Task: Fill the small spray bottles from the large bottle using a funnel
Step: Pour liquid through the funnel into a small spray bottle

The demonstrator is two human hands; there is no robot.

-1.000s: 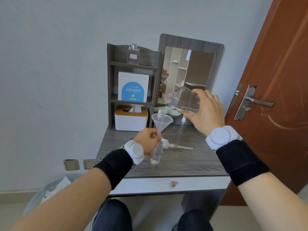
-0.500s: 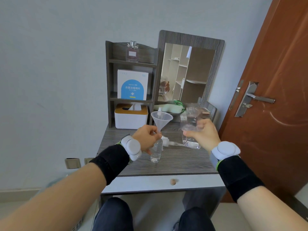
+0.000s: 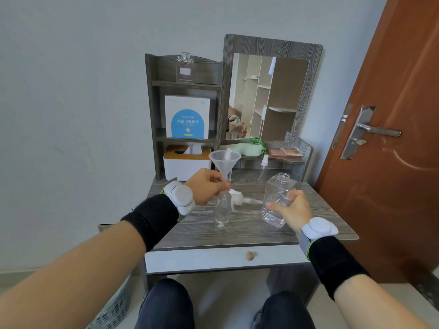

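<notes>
A small clear spray bottle [image 3: 222,213] stands upright on the desk with a translucent funnel [image 3: 224,159] stuck in its neck. My left hand [image 3: 207,188] pinches the funnel's stem just above the bottle neck. The large clear square bottle [image 3: 275,201], uncapped, stands on the desk to the right, and my right hand [image 3: 292,210] grips its side. A white pump head [image 3: 240,198] lies on the desk behind the small bottle. A second small spray bottle [image 3: 263,168] stands further back, near the shelf.
The grey wooden desk [image 3: 237,236] carries a shelf unit with a tissue box [image 3: 185,163], a blue and white box [image 3: 187,119], a perfume bottle [image 3: 184,68] and a mirror [image 3: 268,97]. A brown door [image 3: 399,138] stands close on the right. A basket [image 3: 114,307] sits on the floor at left.
My right hand has lowered the large bottle from a tilted pouring position over the funnel and set it upright on the desk to the right. My left hand has kept hold of the funnel.
</notes>
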